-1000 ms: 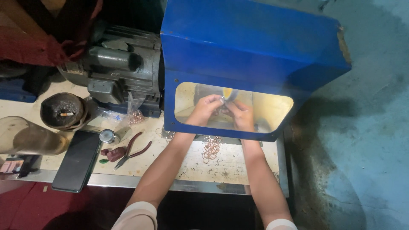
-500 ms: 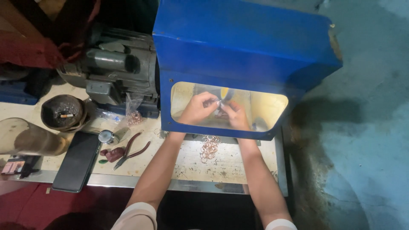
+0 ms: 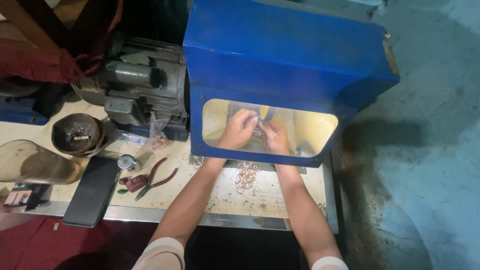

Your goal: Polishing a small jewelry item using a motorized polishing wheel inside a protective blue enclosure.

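While a large blue machine hood [image 3: 280, 55] fills the far middle, both hands work inside its lit window. The left hand [image 3: 239, 129] and right hand [image 3: 274, 136] pinch together a small metal piece [image 3: 258, 120] (likely a ring; its shape is blurred). Copper rings [image 3: 246, 175] lie near. Steady wrists and fingertip-only contact seem wise.

A deep blue hood [image 3: 280, 60] is seen at twelve o'clock, its window [image 3: 310, 131] lit pale yellow; copper-coloured rings [image 3: 246, 176] are scattered on the cream, speckled bench [image 3: 220, 197]. At nine o'clock, red-handled pliers [image 3: 155, 179] and a black phone [image 3: 92, 191] are shown; a grey-green motor [image 3: 135, 82] is seen at eleven.
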